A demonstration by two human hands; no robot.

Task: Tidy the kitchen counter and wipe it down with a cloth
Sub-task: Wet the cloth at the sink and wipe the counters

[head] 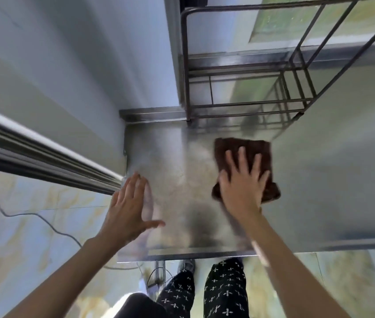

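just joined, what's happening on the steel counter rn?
A person is wiping the steel counter. The right hand lies flat, fingers spread, on a brown cloth pressed to the surface. The left hand rests open near the counter's left edge, holding nothing. An empty metal wire rack stands at the back of the counter. Nothing else sits on the visible surface.
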